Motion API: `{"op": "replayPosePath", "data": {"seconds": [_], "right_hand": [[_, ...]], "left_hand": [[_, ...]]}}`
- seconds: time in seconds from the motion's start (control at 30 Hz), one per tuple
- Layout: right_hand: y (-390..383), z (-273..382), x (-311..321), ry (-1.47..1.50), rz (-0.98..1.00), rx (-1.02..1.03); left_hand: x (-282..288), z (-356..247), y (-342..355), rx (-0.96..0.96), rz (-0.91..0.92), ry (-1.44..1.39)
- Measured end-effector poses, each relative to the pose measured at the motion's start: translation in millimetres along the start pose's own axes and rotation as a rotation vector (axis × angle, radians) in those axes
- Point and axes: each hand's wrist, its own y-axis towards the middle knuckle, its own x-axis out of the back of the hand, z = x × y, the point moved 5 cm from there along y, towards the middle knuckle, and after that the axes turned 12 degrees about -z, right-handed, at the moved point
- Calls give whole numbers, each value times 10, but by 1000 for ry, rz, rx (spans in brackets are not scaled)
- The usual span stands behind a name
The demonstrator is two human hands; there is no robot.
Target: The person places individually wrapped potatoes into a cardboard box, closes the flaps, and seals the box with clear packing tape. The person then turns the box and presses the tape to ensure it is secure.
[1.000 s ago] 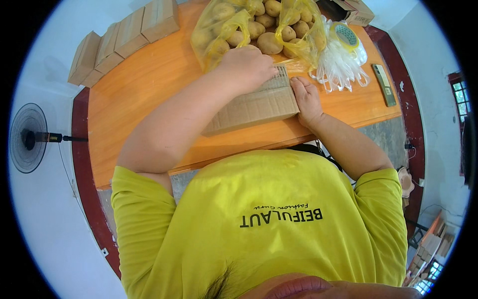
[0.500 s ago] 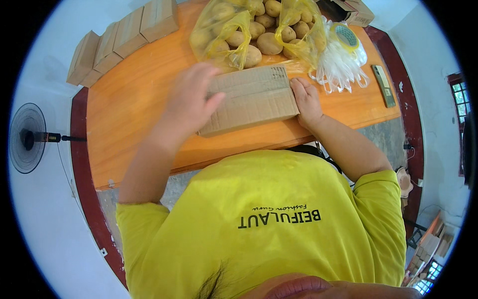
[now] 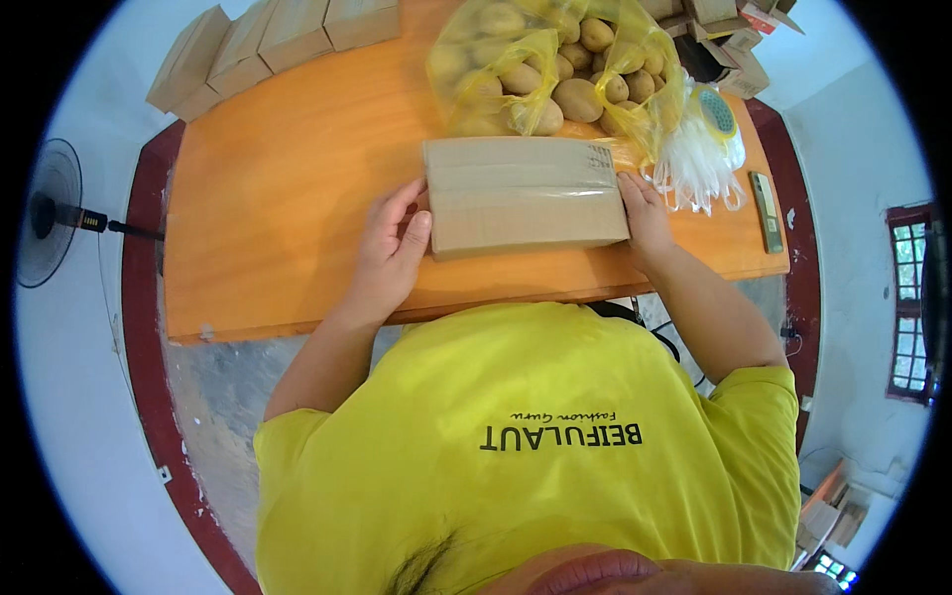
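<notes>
A closed cardboard box (image 3: 524, 206) lies near the table's front edge, a band of clear tape across its top. My left hand (image 3: 395, 243) grips its left end, thumb raised along the side and fingers curled behind. My right hand (image 3: 647, 223) holds the right end with bent fingers. Just beyond the box sits a yellow plastic bag of potatoes (image 3: 577, 99). To its right are a bundle of white plastic bags (image 3: 694, 169) and a yellow-rimmed tape roll (image 3: 716, 111).
Several cardboard boxes (image 3: 288, 40) line the orange table's (image 3: 248, 228) back left. More cartons (image 3: 724, 59) lie at the back right. A narrow green object (image 3: 767, 211) rests at the right edge. A black fan (image 3: 48, 213) appears at the left.
My left hand left the box's top and came to grip its left end. My right hand stays on the right end. The view shifted, and the box now lies squarer to me.
</notes>
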Motion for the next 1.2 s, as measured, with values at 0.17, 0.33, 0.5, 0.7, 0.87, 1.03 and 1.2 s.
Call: {"op": "replayPosePath", "data": {"seconds": [0.17,0.33,0.5,0.7,0.87,1.03,1.2], "right_hand": [[38,-67,84,97,-43,-37],[138,-159,206,64,5,-72],[109,-172,164,188,48,-51],[-63,27,42,210,-8,-14],[-107,45,16,235,-22,-23],[-54,-25,79,163,68,7],[-96,25,17,135,38,67]], "left_hand": [[-66,-154,36,-12,51,-137],[-59,-199,46,178,-50,-280],[-69,28,144,493,1,-750],[-234,12,194,635,44,-671],[-246,-19,154,673,42,-872],[-249,-42,161,695,23,-919],[-243,-16,188,652,-29,-754]]}}
